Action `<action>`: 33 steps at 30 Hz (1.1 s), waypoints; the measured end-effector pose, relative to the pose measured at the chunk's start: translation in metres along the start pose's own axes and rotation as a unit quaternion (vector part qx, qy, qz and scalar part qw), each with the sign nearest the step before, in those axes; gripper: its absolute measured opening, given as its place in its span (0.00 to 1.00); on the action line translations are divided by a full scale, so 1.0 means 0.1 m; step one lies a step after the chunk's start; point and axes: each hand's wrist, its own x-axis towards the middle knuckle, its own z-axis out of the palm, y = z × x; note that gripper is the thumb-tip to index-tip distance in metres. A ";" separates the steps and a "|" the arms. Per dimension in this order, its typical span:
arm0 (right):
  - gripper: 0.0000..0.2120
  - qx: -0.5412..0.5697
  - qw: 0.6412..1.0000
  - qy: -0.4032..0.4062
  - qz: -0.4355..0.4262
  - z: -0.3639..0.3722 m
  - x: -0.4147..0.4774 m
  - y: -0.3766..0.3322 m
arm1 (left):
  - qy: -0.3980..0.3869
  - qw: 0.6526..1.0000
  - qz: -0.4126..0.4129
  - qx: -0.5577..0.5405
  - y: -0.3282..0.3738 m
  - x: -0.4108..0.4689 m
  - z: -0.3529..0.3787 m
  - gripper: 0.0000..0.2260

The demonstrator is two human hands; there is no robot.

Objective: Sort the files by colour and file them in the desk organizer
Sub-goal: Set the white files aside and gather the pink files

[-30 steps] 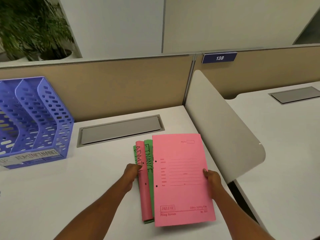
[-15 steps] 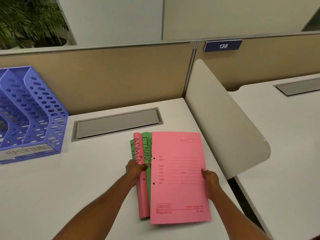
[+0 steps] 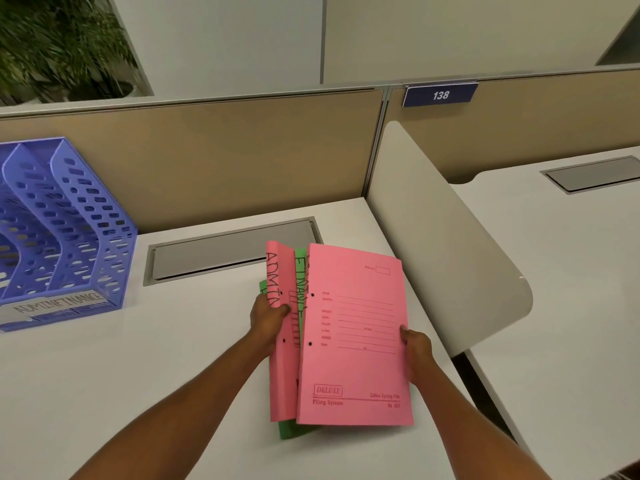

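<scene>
Matt pink and green card files (image 3: 353,337), a glossy perforated blue plastic organizer (image 3: 69,220), and a smooth white laminate table (image 3: 104,375).

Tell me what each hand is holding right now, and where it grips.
The left hand pinches the ADMIN pink file at its left edge; the right hand grips the front pink file at its right edge.

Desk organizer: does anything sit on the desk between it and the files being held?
Nothing visible does. The desk is bare between the files, held by the left hand and right hand, and the desk organizer; only a flush grey cover lies behind.
</scene>
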 end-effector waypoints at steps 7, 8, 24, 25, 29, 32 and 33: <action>0.18 0.008 1.000 -0.019 -0.013 0.22 -0.14 -0.14 | 0.032 0.999 0.020 0.016 0.22 0.00 -0.28 0.10; 0.18 0.013 0.999 -0.025 -0.015 0.27 -0.16 -0.15 | 0.036 0.999 0.024 0.018 0.26 -0.01 -0.33 0.10; 0.13 0.052 0.984 -0.170 -0.022 1.24 -0.67 -0.34 | 0.004 0.995 0.091 -0.036 0.73 -0.27 -1.32 0.06; 0.13 0.051 0.983 -0.174 -0.021 1.28 -0.70 -0.36 | -0.006 0.995 0.086 -0.052 0.73 -0.28 -1.39 0.06; 0.15 0.015 0.980 -0.195 -0.036 1.48 -0.80 -0.42 | -0.043 0.990 0.082 -0.106 0.68 -0.35 -1.59 0.09; 0.16 -0.020 0.977 -0.204 -0.049 1.63 -0.90 -0.45 | -0.065 0.984 0.086 -0.143 0.64 -0.39 -1.67 0.14; 0.16 -0.030 0.977 -0.206 -0.054 1.67 -0.92 -0.45 | -0.067 0.982 0.087 -0.155 0.63 -0.40 -1.70 0.15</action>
